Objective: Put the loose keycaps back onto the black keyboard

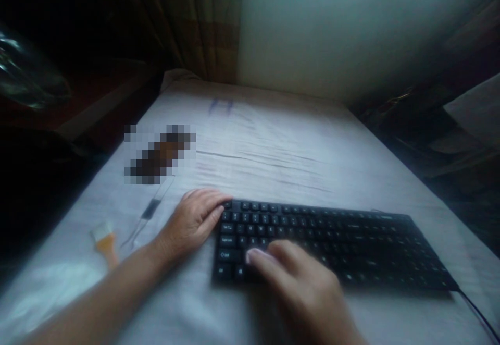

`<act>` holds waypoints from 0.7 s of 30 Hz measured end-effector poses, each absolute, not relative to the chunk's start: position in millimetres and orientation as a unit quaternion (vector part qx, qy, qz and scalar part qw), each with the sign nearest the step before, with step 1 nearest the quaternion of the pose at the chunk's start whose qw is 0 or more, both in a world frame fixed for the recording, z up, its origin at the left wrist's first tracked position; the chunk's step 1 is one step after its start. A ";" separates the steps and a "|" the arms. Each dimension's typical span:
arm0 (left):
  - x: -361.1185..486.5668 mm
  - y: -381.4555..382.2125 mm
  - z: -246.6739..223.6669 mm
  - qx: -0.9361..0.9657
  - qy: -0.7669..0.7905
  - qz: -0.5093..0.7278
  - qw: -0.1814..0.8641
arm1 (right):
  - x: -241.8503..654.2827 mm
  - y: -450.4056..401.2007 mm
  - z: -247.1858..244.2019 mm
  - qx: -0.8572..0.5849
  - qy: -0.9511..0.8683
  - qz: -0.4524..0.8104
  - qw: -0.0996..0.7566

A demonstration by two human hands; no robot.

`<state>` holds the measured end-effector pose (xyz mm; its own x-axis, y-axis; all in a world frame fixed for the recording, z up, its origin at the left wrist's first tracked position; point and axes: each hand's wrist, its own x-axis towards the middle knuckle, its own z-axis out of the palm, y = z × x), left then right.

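Observation:
A black keyboard (367,241) lies on the white cloth, its cable leaving at the right. My left hand (197,220) holds its upper left corner, with the fingers together along the top edge and the thumb at the left side. Over the lower left keys is my right hand (300,277), somewhat blurred, its fingers curled and pressed together. Something pale shows at its fingertips, too small and smeared to identify, and the palm side is hidden.
A brush (104,242) with a yellow-orange handle lies left of my left forearm. Near it is a thin wire-like tool (150,209) with a dark middle. Farther back sits a pixelated dark and orange object (166,152). A clear, shiny item (31,74) shows at far left.

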<state>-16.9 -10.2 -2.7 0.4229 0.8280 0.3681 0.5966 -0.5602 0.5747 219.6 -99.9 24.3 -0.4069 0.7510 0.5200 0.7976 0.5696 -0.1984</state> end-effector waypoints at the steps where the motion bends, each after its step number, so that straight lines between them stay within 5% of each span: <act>1: -16.8 -10.2 -2.3 0.824 0.432 0.319 0.181 | 216.3 -99.1 22.6 -0.462 -0.836 -0.042 0.295; 14: -15.8 -12.4 7.6 0.824 0.458 0.289 0.166 | 260.6 -108.1 40.3 -0.493 -0.843 -0.003 0.215; 21: -18.0 -12.2 7.2 0.826 0.462 0.284 0.156 | 243.7 -111.4 24.4 -0.494 -0.820 -0.038 0.287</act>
<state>-18.0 -12.2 7.2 0.4123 0.8513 0.3246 0.6747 -0.5247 0.5191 243.7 -111.4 24.4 -0.3467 0.7889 0.5074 0.8324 0.5081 -0.2213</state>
